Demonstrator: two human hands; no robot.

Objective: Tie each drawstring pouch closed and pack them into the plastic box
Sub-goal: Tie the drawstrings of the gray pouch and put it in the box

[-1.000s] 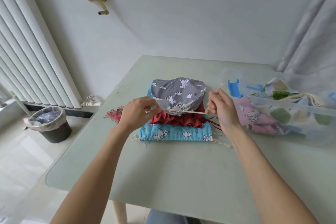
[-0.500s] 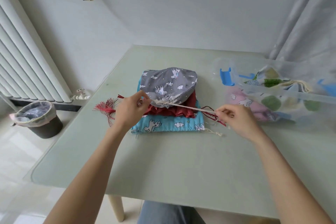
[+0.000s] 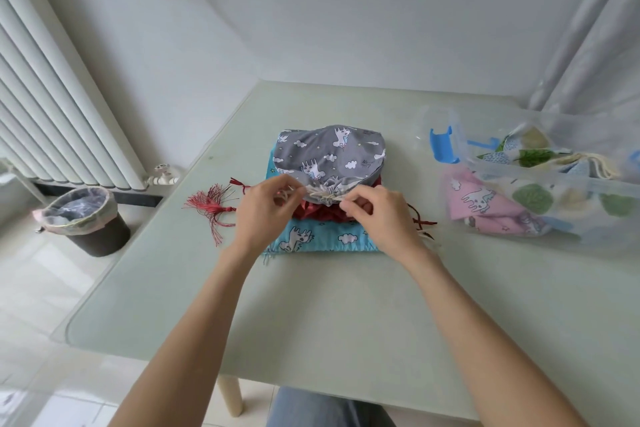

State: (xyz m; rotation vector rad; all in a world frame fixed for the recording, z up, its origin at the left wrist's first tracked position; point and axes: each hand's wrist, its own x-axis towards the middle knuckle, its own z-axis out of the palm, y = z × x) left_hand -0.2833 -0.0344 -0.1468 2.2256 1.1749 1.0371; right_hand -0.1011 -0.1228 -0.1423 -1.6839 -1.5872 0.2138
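Note:
A grey pouch [image 3: 329, 154] printed with white animals lies on top of a red pouch [image 3: 311, 211] and a blue pouch [image 3: 325, 239] in the middle of the table. Its mouth is gathered toward me around a cream drawstring [image 3: 323, 196]. My left hand [image 3: 265, 208] pinches the cord at the left of the gathered mouth. My right hand [image 3: 375, 215] pinches it at the right, close against the knot. The clear plastic box [image 3: 540, 184] stands at the right and holds a pink pouch [image 3: 478, 201] and a green-patterned pouch [image 3: 530, 156].
A red tassel [image 3: 211, 208] trails left from the red pouch. The box's blue latch [image 3: 441, 146] faces the pouches. A bin [image 3: 83, 218] stands on the floor at the left below a white radiator [image 3: 52, 97]. A curtain [image 3: 595, 28] hangs behind the box.
My right hand drew the cream cord out to the right, then came back in to the gathered mouth. Both hands now sit close together at the knot.

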